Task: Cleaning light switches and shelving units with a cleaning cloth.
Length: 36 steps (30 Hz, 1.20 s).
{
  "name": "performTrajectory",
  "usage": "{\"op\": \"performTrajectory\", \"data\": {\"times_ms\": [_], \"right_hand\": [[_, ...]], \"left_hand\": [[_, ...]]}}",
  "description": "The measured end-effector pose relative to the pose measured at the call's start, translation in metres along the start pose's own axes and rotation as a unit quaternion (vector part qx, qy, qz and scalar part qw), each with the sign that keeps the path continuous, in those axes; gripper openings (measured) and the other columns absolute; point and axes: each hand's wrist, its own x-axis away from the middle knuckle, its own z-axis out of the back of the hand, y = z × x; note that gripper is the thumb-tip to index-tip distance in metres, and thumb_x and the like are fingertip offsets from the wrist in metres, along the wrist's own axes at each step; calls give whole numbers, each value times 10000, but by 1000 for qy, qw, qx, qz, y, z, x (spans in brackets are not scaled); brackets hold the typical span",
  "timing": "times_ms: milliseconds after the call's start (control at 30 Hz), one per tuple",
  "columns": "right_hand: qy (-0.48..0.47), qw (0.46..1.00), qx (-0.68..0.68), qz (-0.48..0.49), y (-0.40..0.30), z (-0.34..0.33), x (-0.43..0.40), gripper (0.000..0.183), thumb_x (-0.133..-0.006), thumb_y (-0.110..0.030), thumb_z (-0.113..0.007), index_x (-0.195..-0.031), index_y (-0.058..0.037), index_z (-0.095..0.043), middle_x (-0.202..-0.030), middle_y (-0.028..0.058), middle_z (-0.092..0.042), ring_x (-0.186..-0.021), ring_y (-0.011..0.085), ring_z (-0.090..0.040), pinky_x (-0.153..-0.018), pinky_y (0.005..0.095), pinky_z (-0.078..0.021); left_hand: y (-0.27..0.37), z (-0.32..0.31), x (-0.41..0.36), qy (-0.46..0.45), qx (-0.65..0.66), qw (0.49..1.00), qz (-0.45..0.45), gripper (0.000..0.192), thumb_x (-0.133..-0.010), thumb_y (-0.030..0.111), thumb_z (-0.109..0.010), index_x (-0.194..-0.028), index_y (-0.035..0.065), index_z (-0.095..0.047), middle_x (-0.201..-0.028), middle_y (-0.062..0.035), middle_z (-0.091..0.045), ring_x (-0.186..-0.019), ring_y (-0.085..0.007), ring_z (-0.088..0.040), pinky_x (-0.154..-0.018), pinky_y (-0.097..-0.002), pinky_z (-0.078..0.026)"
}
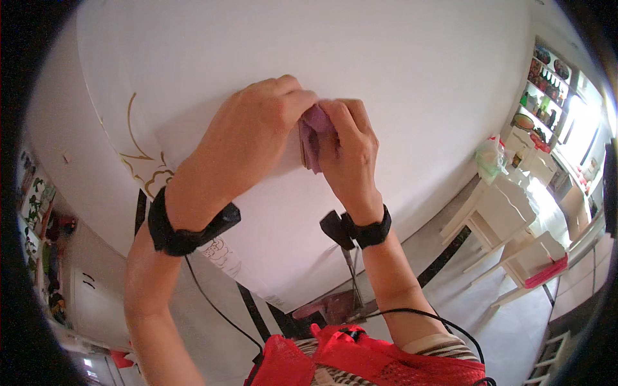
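A purple cloth (316,130) is bunched against the white wall (410,72). My right hand (350,144) grips it, with bent fingers over its upper right side. Along the cloth's left edge shows a thin gold-edged plate (303,152) on the wall. Most of that plate is covered, so I cannot tell what kind it is. My left hand (260,111) is curled at the wall, its fingers reaching the top of the cloth beside the right fingertips. Whether the left fingers pinch the cloth is hidden.
Gold flower line art (149,169) marks the wall at left. Below stands a reddish dustpan (333,309) with a handle. White chairs (502,207) and a table (545,207) stand at right, near a plastic bag (491,157). Black cables (212,304) hang by my arms.
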Motion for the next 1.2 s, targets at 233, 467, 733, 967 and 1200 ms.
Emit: {"op": "performTrajectory", "data": {"times_ms": [233,467,733,967,1200], "right_hand": [[-25,999,22,22,3,1,43,323,-771,46,-736,-1071,-20,-638,-1032,134,-610,-936,358,-619,-773,456,-525],[70,997,31,18,22,5,-12,228,-873,68,-587,-1079,-20,-630,-1026,152,-618,-905,334,-626,-743,432,-528],[75,997,22,-16,29,6,31,338,-817,122,-539,-1096,-33,-648,-1000,158,-615,-859,338,-644,-723,384,-536],[88,995,46,-34,28,4,24,382,-789,131,-513,-1120,-19,-630,-1009,166,-607,-873,337,-639,-748,390,-534],[75,996,4,-47,11,-2,63,311,-834,60,-670,-1138,9,-627,-1056,187,-609,-921,348,-616,-783,418,-529]], "left_hand": [[-6,2,-14,-38,-47,998,3,225,-885,-3,-597,-1098,-31,-662,-990,-186,-676,-909,-361,-669,-803,-424,-542],[-4,-2,-36,-69,-42,996,-35,307,-864,7,-627,-1168,25,-666,-975,-179,-654,-908,-368,-663,-827,-435,-546],[7,6,-40,-168,-66,981,-68,442,-858,57,-646,-1297,101,-626,-1023,-174,-629,-922,-382,-659,-835,-444,-556],[2,-6,-48,-164,-111,977,-77,403,-883,138,-636,-1285,123,-627,-981,-176,-618,-928,-370,-674,-810,-435,-562],[8,-11,-48,-192,-182,958,-110,299,-882,218,-654,-1178,177,-670,-986,-163,-610,-933,-333,-690,-770,-426,-575]]}}
